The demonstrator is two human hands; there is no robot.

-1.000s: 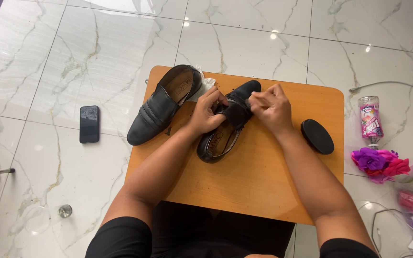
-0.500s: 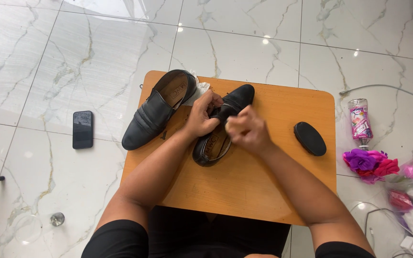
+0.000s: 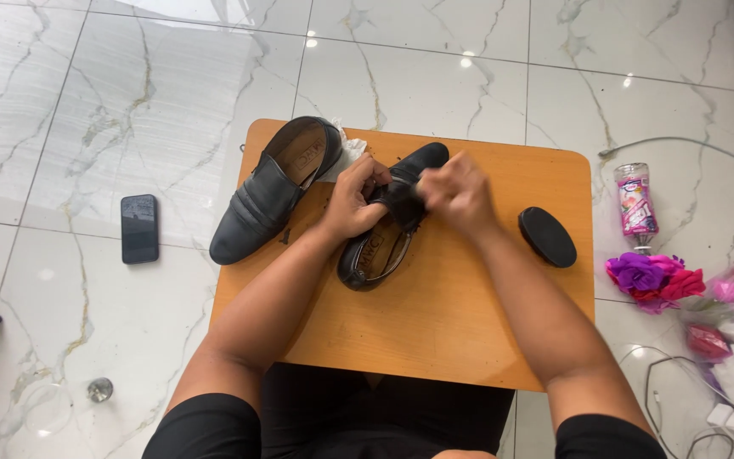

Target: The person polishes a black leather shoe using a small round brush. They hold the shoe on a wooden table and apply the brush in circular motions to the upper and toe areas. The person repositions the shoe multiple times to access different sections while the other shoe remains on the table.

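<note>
Meanwhile, left hand [image 3: 352,204] clamps black shoe [image 3: 392,221] at centre of wooden table [image 3: 435,331]; right hand [image 3: 456,194], blurred, closed over its vamp. Risk: hard rubbing skids shoe toward second shoe [image 3: 273,187] left of it.

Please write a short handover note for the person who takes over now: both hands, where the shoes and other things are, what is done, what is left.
Left hand: grips the black shoe lying on the wooden table, steadying it.
Right hand: blurred, working over the top of that shoe; what it holds cannot be told.
Second black shoe: at the table's far left, untouched, with a white cloth beside it.
Black oval brush: on the table, right of the hands.
Done: cannot tell from the shoes.
Left: probably the shoe in hand, then perhaps the second.
</note>
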